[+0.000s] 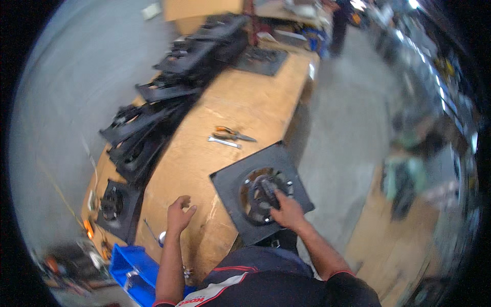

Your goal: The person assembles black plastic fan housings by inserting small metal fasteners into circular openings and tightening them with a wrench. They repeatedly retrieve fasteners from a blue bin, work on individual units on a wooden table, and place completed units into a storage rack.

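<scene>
My right hand grips the dark middle part of a square black fan plate, inside its round opening. The plate sits tilted at the table's right edge, close to my body. Just left of it, my left hand is over the wooden table, empty, with thumb and fingers apart. Beyond the plate lie orange-handled pliers and a silver wrench, side by side. Blur hides the finer detail of the fan.
Several black fan plates lean in an overlapping row along the left edge of the wooden table. A single plate lies at the near left, beside a blue bin. A cardboard box stands at the far end.
</scene>
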A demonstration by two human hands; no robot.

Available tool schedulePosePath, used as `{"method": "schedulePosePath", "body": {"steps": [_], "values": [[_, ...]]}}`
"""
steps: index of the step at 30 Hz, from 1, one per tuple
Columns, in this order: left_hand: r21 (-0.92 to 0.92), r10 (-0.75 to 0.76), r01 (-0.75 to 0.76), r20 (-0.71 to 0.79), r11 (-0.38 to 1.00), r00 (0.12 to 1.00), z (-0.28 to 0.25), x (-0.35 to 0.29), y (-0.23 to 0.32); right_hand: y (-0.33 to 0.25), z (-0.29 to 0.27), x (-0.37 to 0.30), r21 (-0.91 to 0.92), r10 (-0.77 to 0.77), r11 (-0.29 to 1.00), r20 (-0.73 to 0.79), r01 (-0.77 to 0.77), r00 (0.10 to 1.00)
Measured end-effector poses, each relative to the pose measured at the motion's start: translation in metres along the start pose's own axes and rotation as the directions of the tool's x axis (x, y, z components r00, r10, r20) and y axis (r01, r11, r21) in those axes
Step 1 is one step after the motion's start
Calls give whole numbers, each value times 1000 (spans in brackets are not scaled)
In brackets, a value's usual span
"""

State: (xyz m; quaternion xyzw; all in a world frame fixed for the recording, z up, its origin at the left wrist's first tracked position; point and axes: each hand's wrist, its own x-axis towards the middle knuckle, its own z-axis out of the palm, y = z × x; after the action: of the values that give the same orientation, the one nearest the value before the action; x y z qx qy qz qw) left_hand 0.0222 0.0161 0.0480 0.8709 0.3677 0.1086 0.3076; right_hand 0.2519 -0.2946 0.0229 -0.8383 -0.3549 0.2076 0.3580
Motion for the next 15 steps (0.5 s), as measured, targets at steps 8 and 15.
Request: {"method": "schedulePosePath", "body": {"steps": [8,15], "values": [[50,492,-574,458,818,741,136,213,157,148,-29,-112,271,632,771,-208,-577,747],[310,622,-746,416,589,664,278,444,281,231,-1,-132,322,855,510,-86,-798,512]]}}
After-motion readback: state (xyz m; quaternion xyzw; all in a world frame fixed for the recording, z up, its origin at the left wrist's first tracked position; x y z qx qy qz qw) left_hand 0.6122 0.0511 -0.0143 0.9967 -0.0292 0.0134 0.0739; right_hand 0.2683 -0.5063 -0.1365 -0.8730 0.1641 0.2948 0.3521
